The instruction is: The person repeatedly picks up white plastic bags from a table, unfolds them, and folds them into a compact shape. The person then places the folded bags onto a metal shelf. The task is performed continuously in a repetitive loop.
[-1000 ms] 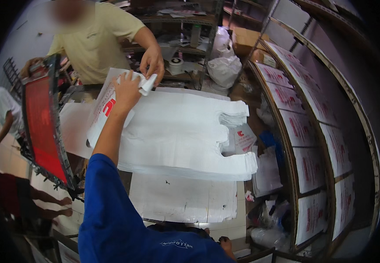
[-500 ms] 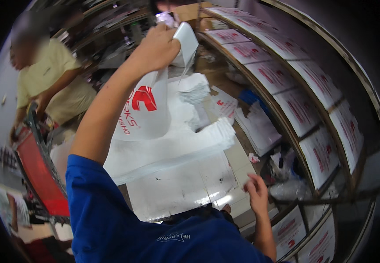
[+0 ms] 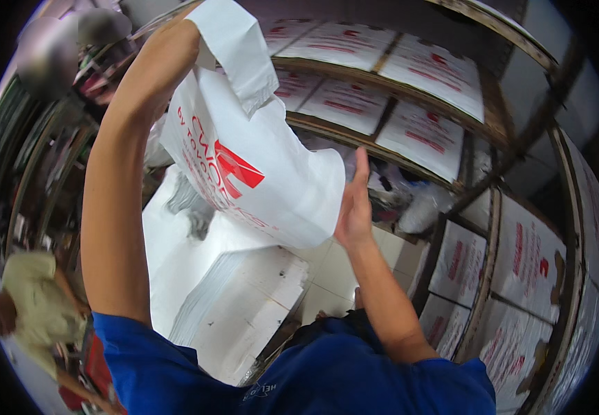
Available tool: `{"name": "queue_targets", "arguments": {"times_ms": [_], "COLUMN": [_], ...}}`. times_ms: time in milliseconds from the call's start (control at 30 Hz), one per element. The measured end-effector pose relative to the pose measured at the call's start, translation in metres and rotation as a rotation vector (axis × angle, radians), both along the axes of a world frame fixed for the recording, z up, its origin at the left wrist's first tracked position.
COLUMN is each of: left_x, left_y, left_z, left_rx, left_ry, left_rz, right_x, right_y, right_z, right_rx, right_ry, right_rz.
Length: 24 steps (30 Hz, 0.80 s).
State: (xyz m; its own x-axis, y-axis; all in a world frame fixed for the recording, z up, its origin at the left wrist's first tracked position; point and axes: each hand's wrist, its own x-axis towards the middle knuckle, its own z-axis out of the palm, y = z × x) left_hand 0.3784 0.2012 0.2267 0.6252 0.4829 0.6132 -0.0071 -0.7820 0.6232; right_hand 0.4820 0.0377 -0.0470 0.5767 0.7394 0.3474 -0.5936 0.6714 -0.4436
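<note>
My left hand is raised, wrist bent, fingers hidden behind the fold of the red-printed white carrier bag. From here I can't tell how tightly they close, though the bag seems hung from them. My right hand, opened out and gripping nothing visible, points fingers-up at the bag's edge, probably keeping it spread. Beneath these fingers lies a stack of white bags.
</note>
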Motion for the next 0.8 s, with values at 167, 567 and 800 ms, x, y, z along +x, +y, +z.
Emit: {"name": "queue_targets", "arguments": {"times_ms": [167,567,800], "left_x": [0.081,0.257,0.291], "left_y": [-0.031,-0.1,-0.133], "left_z": [-0.04,-0.242,-0.426], "left_rx": [-0.085,-0.324,0.021], "left_ry": [-0.073,0.228,0.648], "left_rz": [-0.136,-0.247,-0.154], "right_x": [0.081,0.101,0.109], "right_y": [-0.079,-0.244,-0.289], "right_z": [0.03,-0.045,-0.204], "right_rx": [-0.287,-0.84,-1.295], "right_ry": [-0.191,-0.345,-0.257], "right_rz": [-0.299,-0.927,-0.921]}}
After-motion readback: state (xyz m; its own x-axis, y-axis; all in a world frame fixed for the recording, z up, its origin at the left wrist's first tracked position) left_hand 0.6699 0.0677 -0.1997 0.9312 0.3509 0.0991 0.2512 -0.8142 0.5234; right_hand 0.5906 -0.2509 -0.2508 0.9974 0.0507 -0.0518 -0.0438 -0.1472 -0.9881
